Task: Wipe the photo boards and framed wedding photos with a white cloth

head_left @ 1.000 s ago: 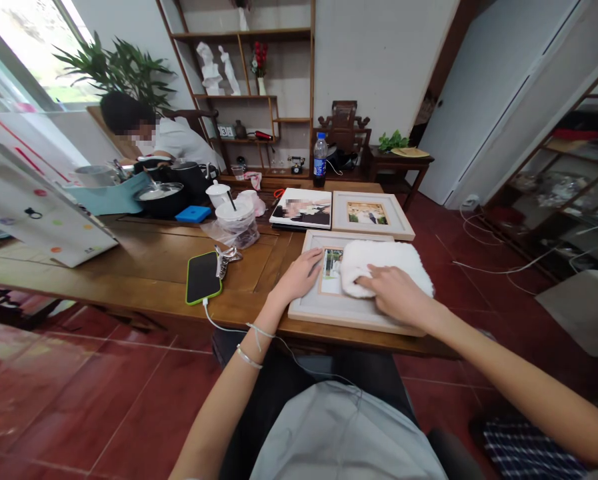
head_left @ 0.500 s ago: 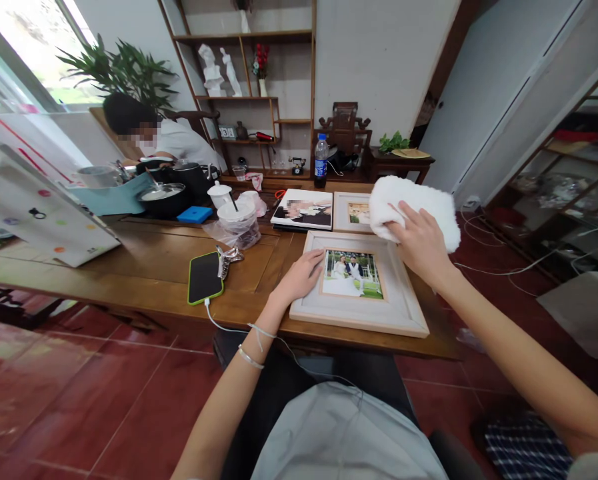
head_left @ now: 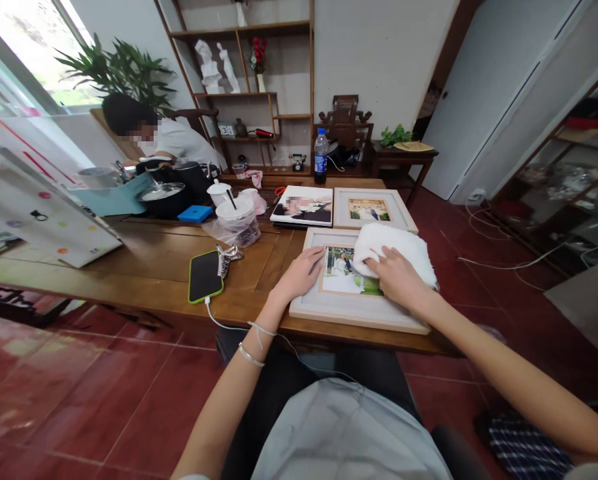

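A pale picture frame [head_left: 353,313] with a wedding photo [head_left: 336,275] lies face up near the table's front edge. My left hand [head_left: 301,272] rests on its left side, fingers stretched out and holding nothing. In my right hand [head_left: 397,277] is a folded, fluffy white towel [head_left: 395,243], gripped at its near edge. The towel lies over the upper right part of the frame and hides part of the photo. Just behind sits a second picture frame [head_left: 403,212], and left of that a white photo album [head_left: 303,200] with a picture on its cover.
On the wooden table [head_left: 159,267], left of the frame, lies a phone [head_left: 205,277] with a cable. A bagged drink cup [head_left: 236,217], a blue box [head_left: 195,213], pots and a cola bottle [head_left: 321,157] stand farther back. A person [head_left: 179,137] sits at the far left.
My right hand has come down and left with the towel, from above the frame's upper right corner onto the frame and photo. The rear frame is now uncovered. My left hand stays put.
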Tool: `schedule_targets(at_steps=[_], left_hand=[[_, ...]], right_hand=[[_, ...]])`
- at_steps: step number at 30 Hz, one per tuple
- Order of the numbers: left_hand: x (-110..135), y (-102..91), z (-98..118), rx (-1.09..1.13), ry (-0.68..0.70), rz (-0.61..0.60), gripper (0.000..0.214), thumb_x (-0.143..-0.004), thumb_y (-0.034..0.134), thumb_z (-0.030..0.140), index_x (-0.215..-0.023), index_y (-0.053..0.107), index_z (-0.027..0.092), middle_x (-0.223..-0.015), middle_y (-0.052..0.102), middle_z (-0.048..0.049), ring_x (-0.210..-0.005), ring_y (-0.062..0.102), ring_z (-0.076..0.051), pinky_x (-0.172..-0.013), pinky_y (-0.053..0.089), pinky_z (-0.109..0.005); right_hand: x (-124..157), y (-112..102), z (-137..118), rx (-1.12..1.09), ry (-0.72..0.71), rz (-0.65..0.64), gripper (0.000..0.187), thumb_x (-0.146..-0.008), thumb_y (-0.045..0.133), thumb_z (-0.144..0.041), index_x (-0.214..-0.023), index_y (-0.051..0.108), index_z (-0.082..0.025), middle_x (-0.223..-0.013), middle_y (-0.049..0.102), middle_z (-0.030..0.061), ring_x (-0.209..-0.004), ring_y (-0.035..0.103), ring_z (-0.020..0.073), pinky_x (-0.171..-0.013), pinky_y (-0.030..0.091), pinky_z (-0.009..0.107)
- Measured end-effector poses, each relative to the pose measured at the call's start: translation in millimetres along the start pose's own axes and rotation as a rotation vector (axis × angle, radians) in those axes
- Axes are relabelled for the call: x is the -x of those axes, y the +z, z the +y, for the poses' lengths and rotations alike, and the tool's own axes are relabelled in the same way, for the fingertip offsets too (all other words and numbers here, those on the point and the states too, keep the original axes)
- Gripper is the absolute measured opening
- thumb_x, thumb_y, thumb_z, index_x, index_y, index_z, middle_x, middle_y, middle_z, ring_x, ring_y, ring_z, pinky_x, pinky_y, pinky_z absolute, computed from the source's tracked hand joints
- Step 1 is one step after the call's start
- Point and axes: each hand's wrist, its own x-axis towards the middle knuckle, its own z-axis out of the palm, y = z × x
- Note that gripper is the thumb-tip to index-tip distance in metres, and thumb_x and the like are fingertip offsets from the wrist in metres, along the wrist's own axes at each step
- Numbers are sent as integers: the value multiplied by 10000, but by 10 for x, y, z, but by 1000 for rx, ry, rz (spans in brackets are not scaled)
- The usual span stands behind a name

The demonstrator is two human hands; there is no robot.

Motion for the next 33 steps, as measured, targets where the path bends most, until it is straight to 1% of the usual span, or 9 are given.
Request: schedule_targets(at_steps=[3,6,9,11,16,21,27,30,33], left_hand=[[-1,-1,6,10,2,4,380,-916,400,244,-1264,518,145,-1346,505,-117,-1267,440,-221,-1090,339,-414],[-4,2,6,15,6,11,376,-914,402,240,-1263,519,164,-1342,511,-106,-1260,449,-221,-1083,347,-426],[-6,1,7,6,6,6,371,-914,402,239,-1255,526,159,-1337,515,-109,-1255,455,-219,-1081,350,-419],[-6,-1,11,-2,2,0,376,-915,399,243,-1253,527,136,-1337,512,-122,-1257,451,-220,-1083,347,-409],[2,-2,12,1,-1,4,382,-918,393,250,-1262,519,140,-1342,508,-124,-1260,447,-221,-1084,343,-414],[10,12,-18,10,17,10,385,-920,394,253,-1278,506,163,-1350,504,-109,-1267,440,-215,-1085,338,-428],[6,-2,-14,-1,2,-5,396,-924,390,261,-1277,506,125,-1355,494,-127,-1273,431,-216,-1095,329,-403],[3,-8,-4,4,-3,-10,395,-923,394,263,-1271,512,120,-1354,495,-130,-1275,431,-215,-1097,326,-393],[3,-4,-4,12,-6,-4,390,-918,404,261,-1271,513,135,-1350,500,-127,-1274,433,-215,-1093,330,-405]], right_hand=[[179,-229,-159,-36,-19,-103,470,-698,416,-11,-1128,569,-124,-1070,629,181,-950,555,288,-763,385,351],[369,-496,-264,-137,-66,-234,469,-696,417,-33,-1119,558,-177,-870,662,126,-759,594,250,-620,350,316],[502,-677,-328,-217,-140,-264,493,-682,425,-59,-1134,537,-220,-847,667,90,-687,588,229,-595,312,311],[535,-703,-355,-242,-148,-262,507,-672,431,-77,-1145,528,-234,-862,668,86,-693,587,233,-591,298,312],[424,-520,-319,-247,-73,-220,555,-668,441,-102,-1204,490,-237,-897,662,83,-731,596,237,-597,297,304],[129,-277,-60,-254,-17,-158,560,-697,417,-99,-1237,465,-239,-963,639,85,-799,587,241,-630,336,297],[-269,-8,284,-174,85,51,581,-708,387,-52,-1278,428,-162,-1077,591,144,-895,553,270,-721,376,327],[-391,83,292,-126,61,71,581,-701,397,-32,-1274,436,-123,-1076,583,160,-993,521,294,-837,361,367],[-399,88,177,-97,1,19,570,-693,419,-31,-1258,462,-100,-1010,606,163,-1086,466,324,-913,318,407]])
